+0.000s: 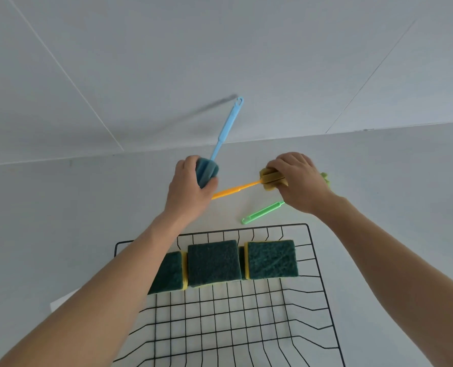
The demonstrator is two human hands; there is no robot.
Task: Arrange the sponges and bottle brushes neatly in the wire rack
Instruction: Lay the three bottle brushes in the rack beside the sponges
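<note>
A black wire rack [318,263] lies on the white table in front of me. Three green-and-yellow sponges [213,262] sit side by side along its far part. My left hand [187,188] is closed around the foam head of a blue bottle brush [226,125], whose handle points up and away toward the wall. Beyond the rack, my right hand [298,181] grips the foam head of a yellow bottle brush [236,190], handle pointing left. A green bottle brush [262,213] lies on the table under my right hand, its head mostly hidden.
A white wall rises just behind the table [61,207]. A white paper corner [61,300] shows under my left forearm. The near part of the rack holds nothing.
</note>
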